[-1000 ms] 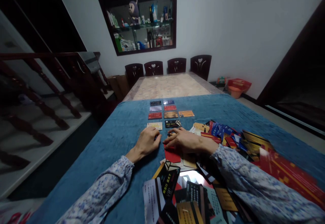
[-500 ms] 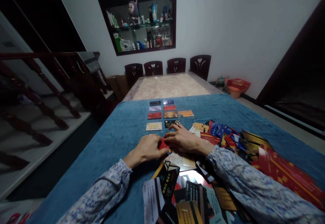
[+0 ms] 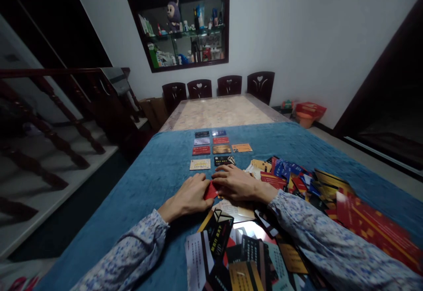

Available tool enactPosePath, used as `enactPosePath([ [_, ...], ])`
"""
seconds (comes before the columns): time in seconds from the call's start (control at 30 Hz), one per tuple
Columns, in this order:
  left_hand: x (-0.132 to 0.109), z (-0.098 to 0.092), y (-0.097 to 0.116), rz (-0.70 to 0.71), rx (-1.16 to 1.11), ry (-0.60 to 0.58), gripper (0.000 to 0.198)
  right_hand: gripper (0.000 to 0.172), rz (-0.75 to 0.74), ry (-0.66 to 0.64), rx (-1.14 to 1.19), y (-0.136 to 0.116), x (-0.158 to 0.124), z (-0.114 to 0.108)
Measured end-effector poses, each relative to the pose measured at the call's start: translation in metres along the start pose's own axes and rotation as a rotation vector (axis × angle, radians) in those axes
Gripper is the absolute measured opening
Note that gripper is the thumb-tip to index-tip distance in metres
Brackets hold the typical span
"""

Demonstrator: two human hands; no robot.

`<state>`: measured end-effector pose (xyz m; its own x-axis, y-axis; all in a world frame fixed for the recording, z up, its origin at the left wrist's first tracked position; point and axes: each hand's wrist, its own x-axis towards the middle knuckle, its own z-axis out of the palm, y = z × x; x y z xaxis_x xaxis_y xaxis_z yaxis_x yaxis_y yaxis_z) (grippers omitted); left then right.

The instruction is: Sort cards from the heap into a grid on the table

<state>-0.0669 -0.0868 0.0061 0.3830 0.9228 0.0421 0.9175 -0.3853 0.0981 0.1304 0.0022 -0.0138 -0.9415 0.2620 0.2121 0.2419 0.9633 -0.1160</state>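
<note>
A red card (image 3: 211, 191) sits low over the blue cloth between my two hands. My left hand (image 3: 188, 196) has its fingers and thumb closed on the card's left side. From the right, my right hand (image 3: 238, 184) curls its fingers over the other side, and its fingertips hide part of the card. Just beyond the fingers lie a black VIP card (image 3: 224, 160) and a pale yellow card (image 3: 200, 164). Farther off, red (image 3: 201, 150), gold (image 3: 221, 149) and orange (image 3: 242, 148) cards are laid out flat in rows. Beneath my right wrist is a whitish card (image 3: 228, 208).
Loose overlapping cards (image 3: 246, 275) spread before me. Another heap with blue cards (image 3: 284, 167) lies right of my right hand, beside long red sheets (image 3: 373, 225). The blue cloth (image 3: 139, 181) covers the near table. Several dark chairs (image 3: 229, 85) stand at the far end.
My left hand has shifted slightly left and more of the red card shows. The right fingers have lowered and drawn back, uncovering the black VIP card beyond them.
</note>
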Motion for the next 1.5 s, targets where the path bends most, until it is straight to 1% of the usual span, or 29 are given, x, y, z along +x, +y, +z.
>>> enactPosePath([
  [0.07, -0.002, -0.001, -0.002, 0.019, 0.004, -0.001, 0.02, 0.035, 0.0, 0.003, 0.017, 0.0, 0.0, 0.002],
  [0.27, -0.012, -0.01, -0.004, 0.009, 0.048, -0.025, 0.025, 0.034, -0.007, 0.012, 0.006, 0.0, -0.001, 0.001],
  [0.43, -0.015, -0.012, -0.005, -0.021, 0.03, -0.075, 0.018, 0.031, 0.003, 0.014, -0.003, 0.001, -0.001, -0.001],
  [0.57, -0.015, -0.014, -0.004, 0.024, 0.049, -0.087, 0.009, 0.025, -0.031, 0.03, 0.018, 0.0, -0.002, -0.002],
  [0.67, -0.016, -0.017, -0.004, 0.039, 0.053, -0.112, 0.011, 0.025, -0.068, 0.027, 0.024, -0.001, -0.002, -0.004],
  [0.77, -0.017, -0.021, -0.007, 0.053, 0.017, -0.108, 0.012, 0.026, -0.102, 0.025, 0.016, -0.001, -0.002, -0.006],
  [0.87, -0.017, -0.024, -0.013, 0.065, -0.015, -0.106, 0.019, 0.021, -0.116, 0.067, 0.015, 0.002, -0.001, -0.001],
  [0.93, -0.016, -0.026, -0.017, 0.076, -0.051, -0.094, 0.025, 0.018, -0.103, 0.126, 0.015, 0.005, 0.0, 0.005],
  [1.0, -0.015, -0.026, -0.02, 0.088, -0.094, -0.065, 0.027, 0.018, -0.084, 0.18, 0.009, 0.007, 0.001, 0.011],
  [1.1, -0.013, -0.024, -0.025, 0.101, -0.124, -0.03, 0.03, 0.016, -0.051, 0.226, -0.01, 0.009, 0.002, 0.017],
  [1.2, -0.011, -0.02, -0.03, 0.094, -0.144, -0.017, 0.032, 0.017, 0.007, 0.251, -0.027, 0.009, 0.002, 0.02],
  [1.3, -0.009, -0.015, -0.035, 0.091, -0.185, 0.012, 0.029, 0.019, 0.058, 0.265, -0.013, 0.009, 0.002, 0.021],
  [1.4, -0.009, -0.011, -0.04, 0.105, -0.222, 0.051, 0.025, 0.017, 0.08, 0.273, 0.013, 0.009, 0.002, 0.022],
  [1.5, -0.01, -0.009, -0.044, 0.107, -0.258, 0.064, 0.024, 0.016, 0.106, 0.276, 0.02, 0.009, 0.002, 0.022],
])
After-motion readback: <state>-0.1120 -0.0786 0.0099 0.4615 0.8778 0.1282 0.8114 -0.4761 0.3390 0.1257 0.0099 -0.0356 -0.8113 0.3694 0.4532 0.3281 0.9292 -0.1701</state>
